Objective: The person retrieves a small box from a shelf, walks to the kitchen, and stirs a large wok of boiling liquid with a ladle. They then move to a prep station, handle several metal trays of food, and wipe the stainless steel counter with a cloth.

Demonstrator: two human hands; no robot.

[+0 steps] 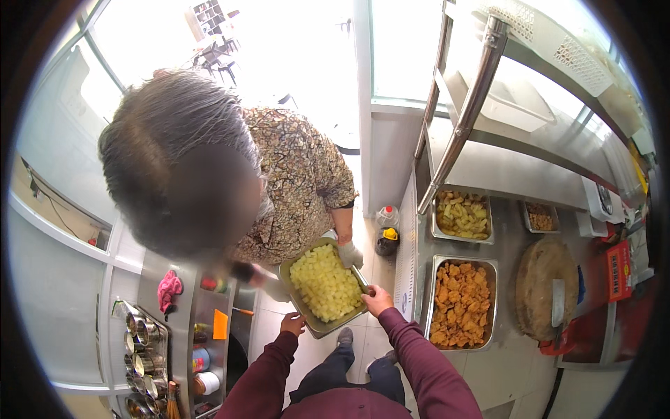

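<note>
A deep metal tray (314,330) of pale yellow diced food, which looks like potato (324,283), is held in front of me above the floor. My right hand (378,300) grips its right rim near the close corner, thumb on top. At the opposite side, my left hand (293,324) has its fingers on the left edge by the near corner. A co-worker faces me; that person's gloved hand (350,255) is on the far right part of the rim. The person's other gloved hand (277,289), blurred, is beside the tray's left side.
On the steel counter at right are a pan of fried pieces (460,304), a pan of yellow wedges (463,214), and a round chopping block (544,288) with a cleaver (558,302). Bottles (387,242) stand on the floor. Metal cups (141,351) fill a rack at left.
</note>
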